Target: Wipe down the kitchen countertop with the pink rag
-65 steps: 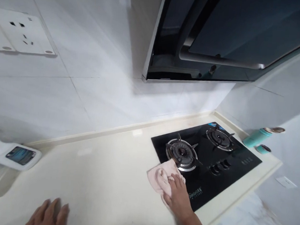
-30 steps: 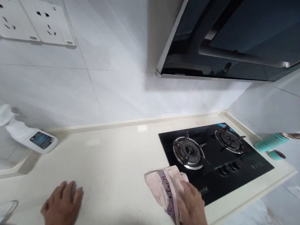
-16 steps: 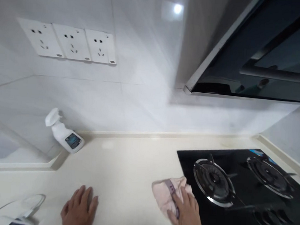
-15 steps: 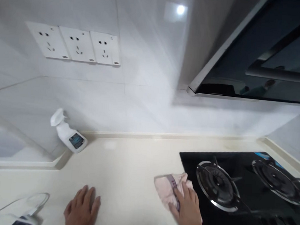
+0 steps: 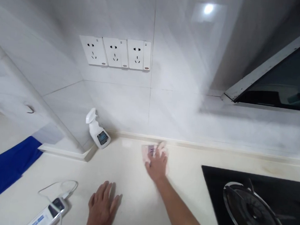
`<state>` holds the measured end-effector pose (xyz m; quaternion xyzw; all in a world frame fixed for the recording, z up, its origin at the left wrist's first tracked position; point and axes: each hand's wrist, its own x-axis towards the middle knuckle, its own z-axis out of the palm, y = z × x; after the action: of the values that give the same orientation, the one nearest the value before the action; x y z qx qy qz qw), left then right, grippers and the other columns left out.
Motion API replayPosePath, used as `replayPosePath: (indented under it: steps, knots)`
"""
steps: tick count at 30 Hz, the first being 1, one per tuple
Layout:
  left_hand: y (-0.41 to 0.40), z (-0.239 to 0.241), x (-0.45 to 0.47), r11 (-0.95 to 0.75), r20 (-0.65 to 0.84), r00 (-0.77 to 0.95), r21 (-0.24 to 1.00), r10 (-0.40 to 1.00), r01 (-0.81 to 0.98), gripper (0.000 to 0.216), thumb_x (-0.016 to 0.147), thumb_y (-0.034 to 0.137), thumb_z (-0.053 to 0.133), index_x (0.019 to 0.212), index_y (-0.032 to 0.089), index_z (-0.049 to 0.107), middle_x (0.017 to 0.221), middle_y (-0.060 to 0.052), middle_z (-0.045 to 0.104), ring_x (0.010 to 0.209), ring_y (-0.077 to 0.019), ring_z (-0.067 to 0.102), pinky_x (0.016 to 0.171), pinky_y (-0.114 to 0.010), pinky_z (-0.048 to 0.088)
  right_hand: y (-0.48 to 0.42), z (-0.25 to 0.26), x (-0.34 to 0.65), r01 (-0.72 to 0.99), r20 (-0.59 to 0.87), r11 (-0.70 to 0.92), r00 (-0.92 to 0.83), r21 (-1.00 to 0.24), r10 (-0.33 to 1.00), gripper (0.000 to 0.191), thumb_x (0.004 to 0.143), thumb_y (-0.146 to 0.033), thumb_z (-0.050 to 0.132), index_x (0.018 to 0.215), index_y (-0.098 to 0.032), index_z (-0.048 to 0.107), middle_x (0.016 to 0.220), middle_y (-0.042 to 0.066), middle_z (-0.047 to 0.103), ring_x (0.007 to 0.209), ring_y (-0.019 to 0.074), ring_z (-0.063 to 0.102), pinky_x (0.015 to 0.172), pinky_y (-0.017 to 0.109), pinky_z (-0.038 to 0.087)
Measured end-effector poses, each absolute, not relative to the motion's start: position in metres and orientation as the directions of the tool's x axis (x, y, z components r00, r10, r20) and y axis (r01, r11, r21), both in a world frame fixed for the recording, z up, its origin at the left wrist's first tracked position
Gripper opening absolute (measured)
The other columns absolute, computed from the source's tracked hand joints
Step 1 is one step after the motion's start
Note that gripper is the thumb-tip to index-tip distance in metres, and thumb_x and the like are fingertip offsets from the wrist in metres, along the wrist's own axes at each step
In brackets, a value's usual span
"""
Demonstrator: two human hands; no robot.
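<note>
My right hand reaches far across the cream countertop and presses a pink cloth flat near the back wall; hand and cloth are smeared by motion. My left hand lies flat on the countertop near the front edge, fingers stretched out, holding nothing. A white spray bottle stands at the back, left of the cloth.
A black glass gas hob with a burner ring fills the lower right. A range hood hangs upper right. Three wall sockets sit above the counter. A white device with a cable lies front left, beside a blue cloth.
My right hand has slid the pink cloth away from the hob's corner, back and left towards the wall. The view has swung left. My left hand stays flat on the counter.
</note>
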<state>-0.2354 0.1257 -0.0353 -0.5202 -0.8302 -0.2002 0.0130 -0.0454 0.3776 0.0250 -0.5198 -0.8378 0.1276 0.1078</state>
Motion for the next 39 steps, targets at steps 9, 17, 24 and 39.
replayPosePath:
  steps: [9, 17, 24, 39]
  knots:
    - [0.122, -0.037, -0.242, 0.317, 0.31, -0.422, 0.335, 0.852, 0.887, 0.056, 0.111, 0.047, 0.031, 0.153, 0.017, 0.052, 0.158, -0.02, 0.056, 0.151, -0.0323, 0.047, 0.122, -0.055, 0.037, 0.236, 0.001, 0.023, 0.496, 0.077, 0.712, -0.792, -0.498, 0.605, 0.054, 0.098, -0.069, 0.059, 0.143, -0.04, 0.065, 0.169, 0.001, 0.047, 0.161, 0.0391, 0.028, 0.132, 0.061, 0.019]
    - [0.126, -0.047, -0.24, 0.316, 0.344, -0.416, 0.31, 0.842, 0.896, 0.054, 0.109, 0.05, 0.038, 0.146, 0.017, 0.059, 0.153, -0.019, 0.062, 0.144, -0.0354, 0.053, 0.119, -0.06, 0.038, 0.331, -0.021, 0.168, 0.932, 0.232, 0.313, -0.268, -0.183, 0.935, 0.047, 0.103, -0.048, 0.048, 0.133, -0.023, 0.075, 0.157, 0.016, 0.055, 0.15, 0.0401, 0.042, 0.124, 0.058, 0.033]
    - [0.124, -0.051, -0.234, 0.311, 0.379, -0.375, 0.221, 0.846, 0.924, 0.052, 0.106, 0.053, 0.046, 0.147, 0.025, 0.062, 0.154, -0.015, 0.063, 0.143, -0.0368, 0.054, 0.118, -0.062, 0.038, 0.354, -0.047, 0.214, 0.892, 0.198, 0.432, -0.404, -0.129, 0.893, 0.051, 0.094, -0.062, 0.055, 0.126, -0.03, 0.077, 0.147, 0.014, 0.063, 0.138, 0.0406, 0.052, 0.11, 0.055, 0.048]
    - [0.116, -0.046, -0.223, 0.315, 0.453, -0.296, 0.035, 0.841, 0.948, 0.066, 0.102, 0.06, 0.056, 0.16, 0.029, 0.048, 0.158, -0.011, 0.06, 0.144, -0.0334, 0.051, 0.119, -0.054, 0.033, 0.419, 0.023, -0.088, 0.845, 0.079, 0.507, -0.501, -0.171, 0.862, 0.048, 0.099, -0.046, 0.058, 0.139, -0.023, 0.07, 0.153, 0.021, 0.056, 0.135, 0.0419, 0.048, 0.115, 0.056, 0.03]
